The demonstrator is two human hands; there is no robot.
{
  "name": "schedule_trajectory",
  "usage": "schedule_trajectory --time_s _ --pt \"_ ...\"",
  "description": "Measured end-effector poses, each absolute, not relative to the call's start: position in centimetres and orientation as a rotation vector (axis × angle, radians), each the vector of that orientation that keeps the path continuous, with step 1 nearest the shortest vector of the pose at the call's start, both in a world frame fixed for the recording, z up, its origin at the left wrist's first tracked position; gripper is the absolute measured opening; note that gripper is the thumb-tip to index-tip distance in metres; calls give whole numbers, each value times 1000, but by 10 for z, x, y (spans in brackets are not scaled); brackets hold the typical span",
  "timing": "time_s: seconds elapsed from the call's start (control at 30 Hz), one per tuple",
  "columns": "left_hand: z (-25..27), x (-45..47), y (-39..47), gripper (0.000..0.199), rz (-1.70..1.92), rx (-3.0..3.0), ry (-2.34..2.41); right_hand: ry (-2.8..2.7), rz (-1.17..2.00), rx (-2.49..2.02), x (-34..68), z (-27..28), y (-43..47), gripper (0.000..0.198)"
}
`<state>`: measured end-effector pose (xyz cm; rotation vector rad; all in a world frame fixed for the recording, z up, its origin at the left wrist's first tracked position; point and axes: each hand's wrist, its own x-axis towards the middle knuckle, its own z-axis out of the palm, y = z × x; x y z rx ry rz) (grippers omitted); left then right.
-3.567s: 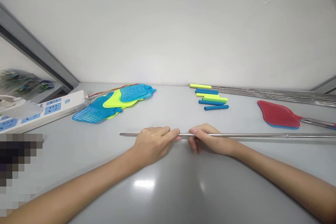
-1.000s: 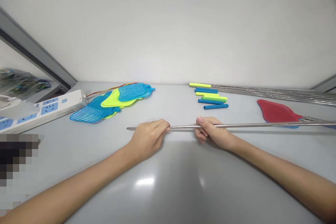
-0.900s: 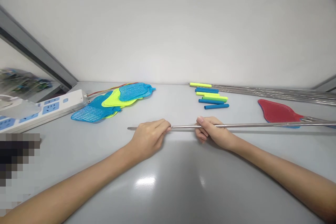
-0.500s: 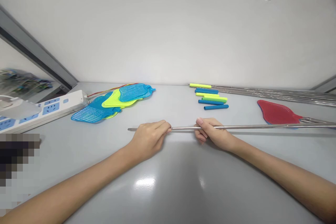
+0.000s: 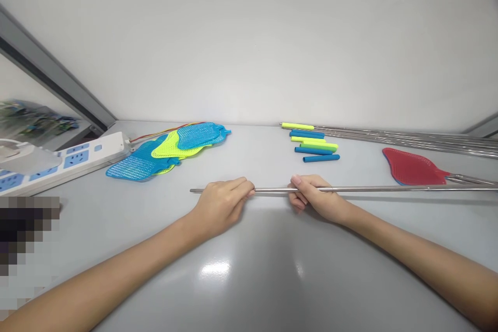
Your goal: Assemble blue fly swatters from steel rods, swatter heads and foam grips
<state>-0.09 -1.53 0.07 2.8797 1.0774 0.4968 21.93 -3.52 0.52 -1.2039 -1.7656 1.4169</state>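
A long thin metal rod [image 5: 381, 188] runs level across the view, from left of centre out past the right edge. My left hand [image 5: 223, 202] is closed around it near its left end, a short tip sticking out beyond the knuckles. Farther right, my right hand [image 5: 313, 197] grips the same rod between thumb and curled fingers. Behind the right hand lie several blue and yellow-green plastic tubes [image 5: 321, 157]. Perforated fly swatter heads [image 5: 134, 162] in blue and yellow are piled to the left. A red swatter head [image 5: 414, 167] lies at the right, behind the rod.
Several metal rods [image 5: 389, 137] lie along the wall at the back right, one with a yellow tube [image 5: 298, 126] on its end. A white power strip [image 5: 109, 145] with blue sockets sits at the left. The white wall [image 5: 249, 41] closes off the table's back.
Both hands keep their hold on the rod in nearly the same place. The whole view has shifted very slightly.
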Motion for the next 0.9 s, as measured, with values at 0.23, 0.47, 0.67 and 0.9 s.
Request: schedule_trajectory --time_s 0.23,0.47,0.67,0.9 --pt "0 -1 -15 22 498 2872 1051 -1758 1429 -1195 218 8 -35 51" --pt "2 -1 -15 23 490 2861 1030 -1794 1399 -1212 217 10 -36 52" --pt "1 -1 -15 22 496 2850 1011 -1810 1378 -1214 217 10 -36 52" --pt "0 0 -16 21 543 2814 951 -1833 1370 -1220 217 10 -36 53"
